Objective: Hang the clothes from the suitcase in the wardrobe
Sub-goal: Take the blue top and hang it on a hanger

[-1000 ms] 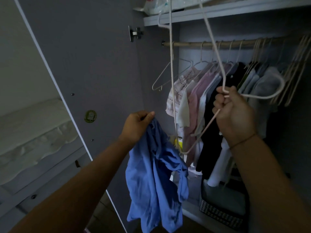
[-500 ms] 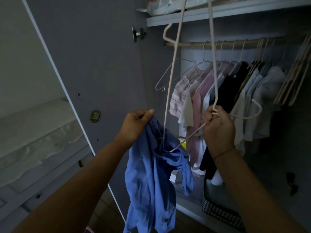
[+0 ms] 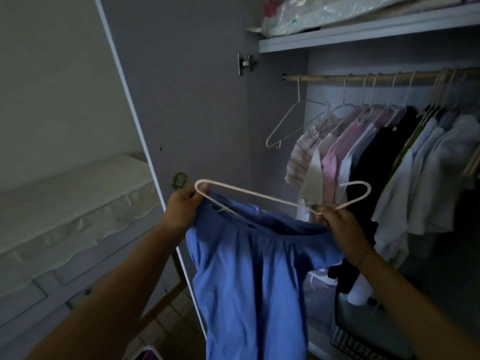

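The left grip (image 3: pixel 181 206) is closed, thumb and fingers pinched on the rounded end of a white hanger (image 3: pixel 259 194) together with the top edge of a blue garment (image 3: pixel 254 268). The right grip (image 3: pixel 337 222) is curled round the hanger's neck, just below its hook, and the garment's other top corner appears to be gathered there too, though that hold is partly hidden. The hanger is held nearly flat between the two, its hook pointing to three o'clock. The garment hangs from it toward six o'clock, in front of the open wardrobe (image 3: pixel 194 100) and not yet on the rail (image 3: pixel 337 78). The step in hand is judged to be threading the hanger into the garment's opening. It would be done well if the opening were stretched wide, one shoulder seated first, then the other, and the cloth centred so that nothing slips. At one o'clock a gap is offered on the rail beside an empty hanger (image 3: pixel 299 94), left of the hung clothes (image 3: pixel 363 152). The hook should be turned upright before it is lifted there.
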The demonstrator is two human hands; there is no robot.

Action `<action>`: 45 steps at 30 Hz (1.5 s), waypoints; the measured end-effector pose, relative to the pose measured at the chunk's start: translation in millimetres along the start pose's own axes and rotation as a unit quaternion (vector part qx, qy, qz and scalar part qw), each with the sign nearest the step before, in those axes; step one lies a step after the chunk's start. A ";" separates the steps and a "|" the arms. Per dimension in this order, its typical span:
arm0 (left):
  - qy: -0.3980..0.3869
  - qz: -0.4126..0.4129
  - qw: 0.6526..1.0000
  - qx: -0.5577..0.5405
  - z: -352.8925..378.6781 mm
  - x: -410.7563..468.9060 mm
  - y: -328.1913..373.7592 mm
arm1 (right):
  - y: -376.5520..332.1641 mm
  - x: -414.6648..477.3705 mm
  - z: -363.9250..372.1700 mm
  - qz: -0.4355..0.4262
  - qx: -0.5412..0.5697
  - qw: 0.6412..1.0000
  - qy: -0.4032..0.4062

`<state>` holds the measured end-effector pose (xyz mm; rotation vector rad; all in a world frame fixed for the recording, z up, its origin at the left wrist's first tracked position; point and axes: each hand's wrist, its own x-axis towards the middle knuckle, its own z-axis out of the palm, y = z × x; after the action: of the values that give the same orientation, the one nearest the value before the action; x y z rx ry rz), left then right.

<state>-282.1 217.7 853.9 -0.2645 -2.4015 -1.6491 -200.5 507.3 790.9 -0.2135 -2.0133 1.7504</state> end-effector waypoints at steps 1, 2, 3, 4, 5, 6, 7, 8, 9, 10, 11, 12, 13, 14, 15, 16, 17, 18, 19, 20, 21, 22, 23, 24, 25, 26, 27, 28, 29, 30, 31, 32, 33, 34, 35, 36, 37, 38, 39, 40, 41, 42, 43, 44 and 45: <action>0.001 -0.012 1.000 -0.010 -1.3 -2.6 -3.6 | -2.1 -1.5 -2.7 -0.002 -0.021 1.000 -0.009; 0.000 -0.018 1.000 -0.016 -2.0 -5.7 -5.6 | -5.0 -3.0 -5.0 -0.003 -0.034 0.999 -0.016; 0.000 -0.018 1.000 -0.018 -2.3 -7.7 -7.1 | -8.4 -4.2 -6.7 -0.004 -0.039 0.999 -0.021; 0.003 -0.016 1.000 -0.023 -1.9 -9.8 -7.9 | -12.2 -5.0 -8.1 -0.005 -0.038 0.999 -0.025; 0.009 -0.013 0.999 -0.031 -0.9 -11.3 -7.7 | -15.1 -5.9 -9.3 -0.002 -0.032 0.999 -0.028; 0.016 -0.011 0.999 -0.044 -0.3 -12.9 -7.2 | -18.6 -7.3 -10.1 0.005 -0.023 0.999 -0.030; 0.022 -0.012 0.998 -0.060 0.4 -14.8 -5.3 | -20.7 -8.7 -10.9 0.013 -0.018 0.999 -0.031; 0.028 -0.016 0.997 -0.074 0.8 -15.8 -3.6 | -21.7 -9.8 -11.8 0.017 -0.019 0.999 -0.033; 0.035 -0.020 0.996 -0.084 0.9 -16.2 -1.7 | -21.1 -10.2 -12.9 0.020 -0.030 0.999 -0.034; 0.042 -0.025 0.995 -0.091 0.9 -16.3 0.2 | -19.8 -10.0 -14.8 0.019 -0.046 0.998 -0.036; 0.049 -0.030 0.993 -0.099 0.9 -16.3 2.2 | -19.2 -9.9 -16.6 0.018 -0.062 0.997 -0.038; 0.055 -0.035 0.992 -0.109 1.1 -17.3 5.3 | -19.1 -10.0 -18.6 0.019 -0.074 0.996 -0.041; 0.057 -0.041 0.991 -0.117 1.6 -18.5 8.4 | -19.8 -10.2 -20.7 0.018 -0.086 0.995 -0.047; 0.056 -0.049 0.989 -0.127 2.4 -19.6 10.9 | -20.8 -10.6 -23.2 0.016 -0.099 0.993 -0.054; 0.056 -0.057 0.987 -0.139 3.3 -20.3 12.3 | -22.1 -10.9 -25.6 0.010 -0.116 0.991 -0.063; 0.057 -0.066 0.984 -0.157 4.1 -21.1 13.4 | -23.7 -11.2 -27.8 0.001 -0.136 0.988 -0.071; 0.062 -0.076 0.979 -0.176 4.5 -21.3 14.5 | -25.5 -11.4 -29.4 -0.010 -0.157 0.984 -0.080; 0.071 -0.089 0.975 -0.193 5.0 -20.8 15.6 | -27.4 -11.6 -30.9 -0.022 -0.179 0.979 -0.090; 0.081 -0.103 0.971 -0.202 5.4 -19.8 15.9 | -29.3 -12.1 -31.8 -0.034 -0.199 0.974 -0.098; 0.090 -0.117 0.968 -0.205 5.5 -19.4 17.2 | -30.8 -12.0 -32.6 -0.044 -0.215 0.970 -0.103; 0.096 -0.122 0.967 -0.201 5.8 -18.9 18.4 | -32.3 -11.6 -33.2 -0.049 -0.224 0.968 -0.103; 0.097 -0.119 0.969 -0.193 6.0 -19.0 20.2 | -34.6 -11.1 -33.4 -0.050 -0.222 0.968 -0.105; 0.098 -0.113 0.971 -0.187 5.7 -19.0 21.5 | -38.0 -10.8 -33.1 -0.050 -0.220 0.968 -0.109; 0.098 -0.110 0.972 -0.186 4.8 -19.2 24.0 | -41.3 -10.6 -33.0 -0.052 -0.226 0.966 -0.113; 0.097 -0.108 0.972 -0.186 2.8 -17.8 24.6 | -44.7 -10.0 -33.6 -0.054 -0.236 0.963 -0.118; 0.098 -0.108 0.972 -0.183 -0.2 -16.0 24.1 | -48.6 -9.4 -34.8 -0.055 -0.246 0.960 -0.123; 0.095 -0.111 0.973 -0.178 -3.5 -13.8 23.0 | -52.3 -8.7 -36.7 -0.055 -0.256 0.956 -0.132; 0.088 -0.119 0.973 -0.176 -6.6 -12.1 21.8 | -56.6 -9.1 -37.6 -0.058 -0.266 0.951 -0.144; 0.076 -0.126 0.972 -0.183 -8.8 -10.7 20.0 | -58.0 -9.0 -38.3 -0.064 -0.290 0.941 -0.159; 0.062 -0.134 0.970 -0.194 -10.3 -10.3 19.9 | -57.8 -9.2 -37.6 -0.066 -0.334 0.923 -0.177; 0.047 -0.130 0.971 -0.195 -10.8 -10.2 20.6 | -56.7 -11.4 -35.5 -0.066 -0.398 0.894 -0.193; 0.033 -0.114 0.978 -0.174 -11.0 -10.8 22.5 | -55.5 -14.7 -32.6 -0.067 -0.460 0.862 -0.202; 0.020 -0.083 0.987 -0.134 -11.6 -11.6 24.7 | -54.2 -17.9 -29.2 -0.070 -0.490 0.845 -0.201; 0.009 -0.047 0.994 -0.094 -12.0 -12.5 27.6 | -55.0 -19.5 -26.6 -0.069 -0.480 0.851 -0.201; -0.001 -0.007 0.998 -0.055 -12.1 -13.0 28.5 | -58.5 -20.4 -24.3 -0.061 -0.456 0.865 -0.199; -0.014 0.030 0.999 -0.015 -10.9 -14.4 29.9 | -65.1 -21.6 -21.0 -0.059 -0.433 0.879 -0.192; -0.030 0.069 0.997 0.023 -7.8 -16.9 31.2 | -70.4 -21.3 -17.2 -0.064 -0.412 0.889 -0.189; -0.053 0.101 0.992 0.054 -2.2 -19.9 30.6 | -75.9 -19.6 -11.9 -0.069 -0.396 0.895 -0.195; -0.078 0.129 0.985 0.079 5.8 -23.7 29.2 | -82.0 -17.9 -4.6 -0.070 -0.387 0.896 -0.206; -0.099 0.150 0.979 0.100 14.6 -28.4 28.4 | -88.7 -17.4 4.0 -0.075 -0.382 0.894 -0.221; -0.116 0.169 0.972 0.115 23.4 -33.1 27.0 | -93.5 -16.8 13.1 -0.087 -0.379 0.891 -0.234; -0.126 0.181 0.968 0.124 31.4 -37.8 26.1 | -97.1 -15.7 21.4 -0.096 -0.376 0.888 -0.248; -0.130 0.179 0.967 0.130 37.5 -40.4 23.9 | -99.4 -14.3 28.4 -0.101 -0.371 0.886 -0.259; -0.132 0.171 0.968 0.131 40.3 -41.7 21.3 | -101.1 -13.4 33.8 -0.105 -0.365 0.886 -0.266; -0.136 0.168 0.967 0.133 39.1 -42.2 18.6 | -99.2 -10.4 36.2 -0.106 -0.356 0.889 -0.268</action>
<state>-239.4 259.7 845.3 -0.8458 -2.5539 -1.1932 -189.2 453.0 881.4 0.2943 -2.8870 0.9202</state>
